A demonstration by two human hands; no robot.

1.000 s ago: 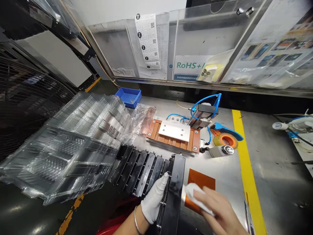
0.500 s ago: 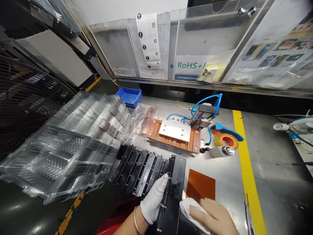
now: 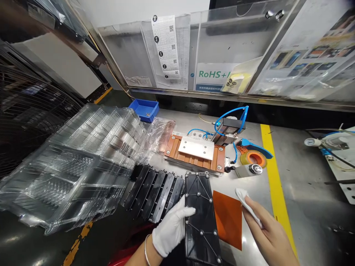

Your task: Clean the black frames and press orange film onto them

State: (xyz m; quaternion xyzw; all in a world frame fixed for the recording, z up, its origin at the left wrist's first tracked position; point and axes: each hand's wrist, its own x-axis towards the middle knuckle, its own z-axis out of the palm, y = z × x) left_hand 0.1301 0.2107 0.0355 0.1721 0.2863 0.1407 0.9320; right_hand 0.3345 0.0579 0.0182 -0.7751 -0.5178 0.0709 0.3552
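Observation:
My left hand (image 3: 172, 227), in a white glove, grips a long black plastic panel (image 3: 200, 212) by its left edge, thumb lying over the face. Ribs and small metal inserts on that face are turned toward me. My bare right hand (image 3: 264, 229) pinches a folded white cloth (image 3: 245, 201), apart from the panel and to its right. An orange-brown sheet (image 3: 229, 221) lies on the bench between the panel and my right hand. To the left of my gloved hand, several similar black parts (image 3: 158, 192) stand in a row.
A fixture with a brown base and white plate (image 3: 197, 147) stands behind the panel. Right of it are a push-button box (image 3: 246, 171) and a tape dispenser (image 3: 255, 157). Clear plastic trays (image 3: 91, 159) are stacked at left, with a blue bin (image 3: 144, 110) behind. Yellow tape (image 3: 277, 192) marks the bench.
The black panel has turned in my left hand, from its smooth narrow side to its ribbed face. My right hand with the cloth has moved away from it, right and up.

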